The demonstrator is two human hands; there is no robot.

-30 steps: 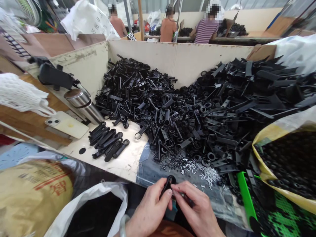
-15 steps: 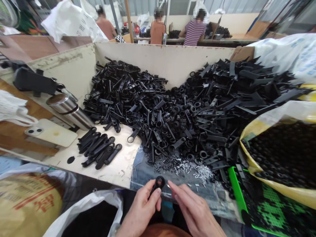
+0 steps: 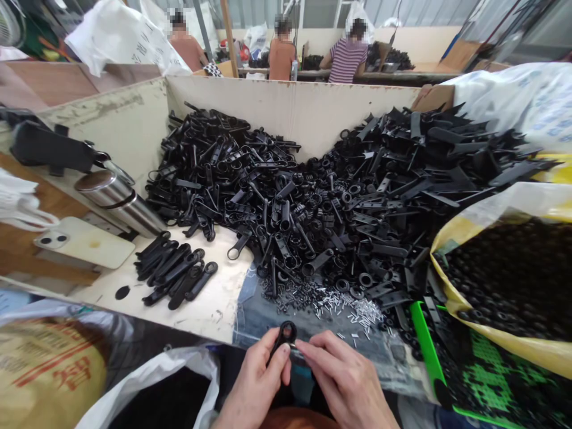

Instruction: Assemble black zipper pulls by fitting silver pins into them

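Between the thumb and fingers of my left hand (image 3: 259,375) is a black plastic handle-like part with a ring end (image 3: 288,329), the ring pointing up and away from me. My right hand (image 3: 342,369) is closed in a pinch on a small metal pin (image 3: 293,345), its tip at the side of the part just below the ring. Whether the pin has entered the part I cannot tell. Beyond my hands, loose silver pins (image 3: 364,311) and tiny black pieces (image 3: 292,295) lie scattered on the dark cloth (image 3: 259,322).
Black parts (image 3: 277,196) are heaped against the board walls. Several similar handles (image 3: 179,268) lie at left, near a phone (image 3: 84,241) and a steel flask (image 3: 120,199). At right are a yellow-edged sack (image 3: 447,238) and a green basket (image 3: 426,351). People sit farther back.
My right hand has moved left, bringing the pin from beside the black part up against it. The right fingers have curled into a tighter pinch. The view has shifted slightly.
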